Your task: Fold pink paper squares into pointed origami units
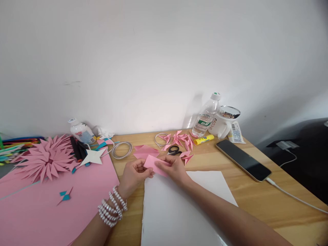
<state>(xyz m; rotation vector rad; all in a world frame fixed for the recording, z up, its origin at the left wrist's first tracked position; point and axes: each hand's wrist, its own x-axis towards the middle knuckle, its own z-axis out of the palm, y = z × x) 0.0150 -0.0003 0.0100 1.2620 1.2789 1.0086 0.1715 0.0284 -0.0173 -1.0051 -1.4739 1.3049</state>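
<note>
The wooden table (256,194) fills the lower frame; a white sheet (176,212) lies at lower centre. Above it, my left hand (133,176) and right hand (174,168) both pinch a small pink paper piece (153,163). Step in hand, judged: folding. The next crease calls for aligned edges and firm pressing.

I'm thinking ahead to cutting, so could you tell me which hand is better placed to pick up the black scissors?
Probably the right hand: the scissors lie just beyond it, while the left hand sits farther away, pinching the pink paper.
</note>
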